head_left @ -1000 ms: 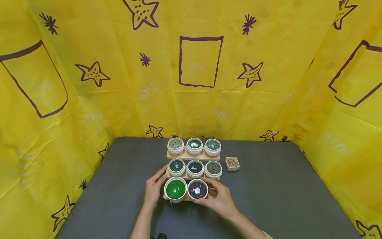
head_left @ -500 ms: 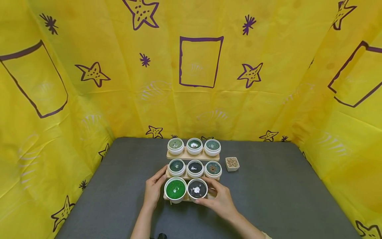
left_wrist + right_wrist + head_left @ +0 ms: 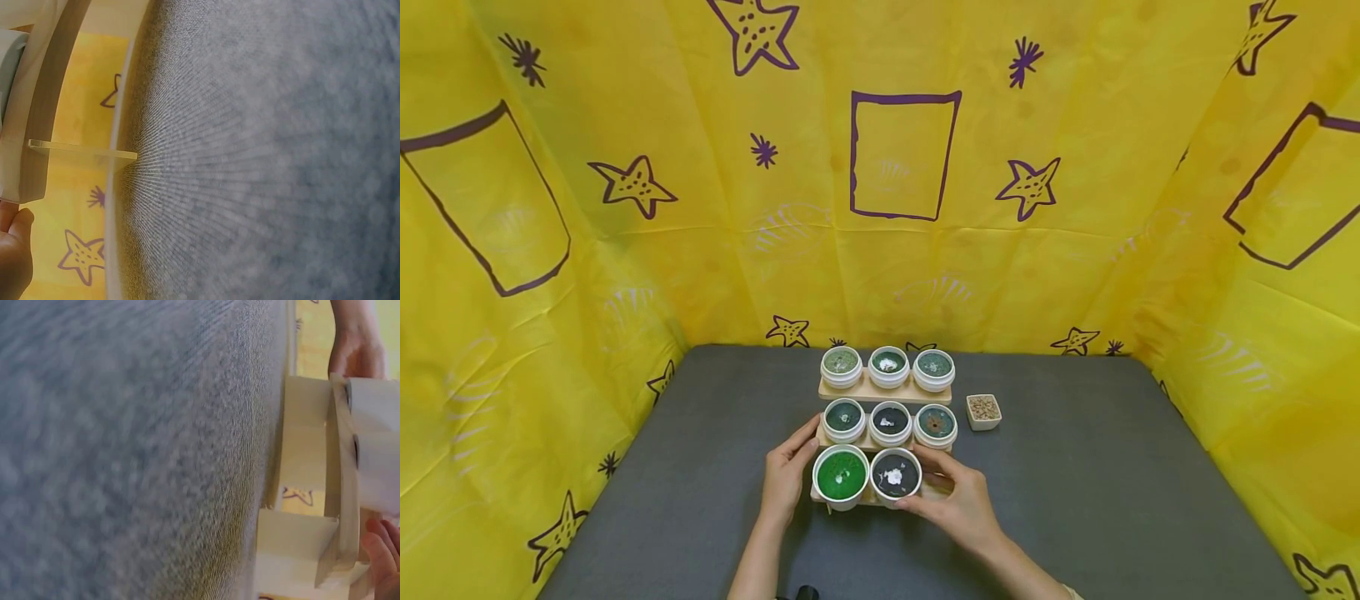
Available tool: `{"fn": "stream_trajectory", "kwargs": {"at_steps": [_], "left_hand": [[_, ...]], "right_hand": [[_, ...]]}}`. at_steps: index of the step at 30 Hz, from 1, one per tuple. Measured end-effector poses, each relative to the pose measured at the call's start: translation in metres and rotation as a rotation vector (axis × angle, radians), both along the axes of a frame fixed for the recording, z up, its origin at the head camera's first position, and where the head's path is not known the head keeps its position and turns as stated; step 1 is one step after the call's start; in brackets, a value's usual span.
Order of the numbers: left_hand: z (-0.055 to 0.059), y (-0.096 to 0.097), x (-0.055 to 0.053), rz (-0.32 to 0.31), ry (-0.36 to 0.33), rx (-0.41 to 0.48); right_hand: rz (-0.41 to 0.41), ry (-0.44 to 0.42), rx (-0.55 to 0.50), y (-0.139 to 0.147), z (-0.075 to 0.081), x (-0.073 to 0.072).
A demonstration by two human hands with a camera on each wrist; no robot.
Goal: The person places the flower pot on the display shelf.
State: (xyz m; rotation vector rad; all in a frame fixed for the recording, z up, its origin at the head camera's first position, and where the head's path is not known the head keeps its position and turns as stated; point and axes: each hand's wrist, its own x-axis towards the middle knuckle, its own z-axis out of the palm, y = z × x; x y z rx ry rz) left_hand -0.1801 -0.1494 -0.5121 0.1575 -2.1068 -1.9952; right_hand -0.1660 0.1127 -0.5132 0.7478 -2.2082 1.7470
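Note:
A three-tier wooden stand (image 3: 877, 395) holds several white cups in rows, filled with green or dark, shiny stuff. On its lowest tier are a bright green cup (image 3: 841, 477) and, touching it on the right, a dark cup (image 3: 896, 477) with a pale reflection. My left hand (image 3: 785, 475) grips the stand's left end; its fingertips (image 3: 19, 225) meet the board's end in the left wrist view. My right hand (image 3: 958, 500) holds the dark cup from the right, thumb in front and fingers behind. In the right wrist view, those fingers (image 3: 381, 547) are beside the white cup walls.
A small square dish (image 3: 984, 414) of tan, grain-like bits stands right of the stand. The grey tabletop (image 3: 1075, 475) ends at a yellow cloth backdrop (image 3: 910, 258) on three sides. A small black object (image 3: 807, 592) shows at the near edge.
The right thumb and fingers have shifted slightly right along the dark cup. The left hand, the stand and the other cups have stayed put.

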Motion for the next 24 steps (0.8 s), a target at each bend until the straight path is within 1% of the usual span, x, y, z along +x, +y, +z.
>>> {"fn": "stream_trajectory", "kwargs": {"at_steps": [5,7,12,14,20,24], "left_hand": [[0.001,0.0,0.001,0.001,0.011,0.003],[0.002,0.001,0.001,0.003,0.014,0.003],[0.002,0.001,0.001,0.0,0.023,0.004],[0.001,0.001,0.001,-0.004,0.022,0.008],[0.001,0.0,0.0,-0.007,0.007,0.015],[0.0,0.0,0.0,-0.004,0.007,0.014]], "right_hand": [[-0.017,0.016,-0.022,0.006,0.003,0.0],[-0.035,0.035,-0.022,0.009,0.004,0.0],[-0.065,0.084,-0.036,0.021,0.006,-0.004],[-0.063,0.089,-0.047,0.026,0.007,-0.006],[-0.107,0.066,-0.053,0.044,0.011,-0.013],[-0.172,0.038,-0.088,0.054,0.014,-0.019]]}}
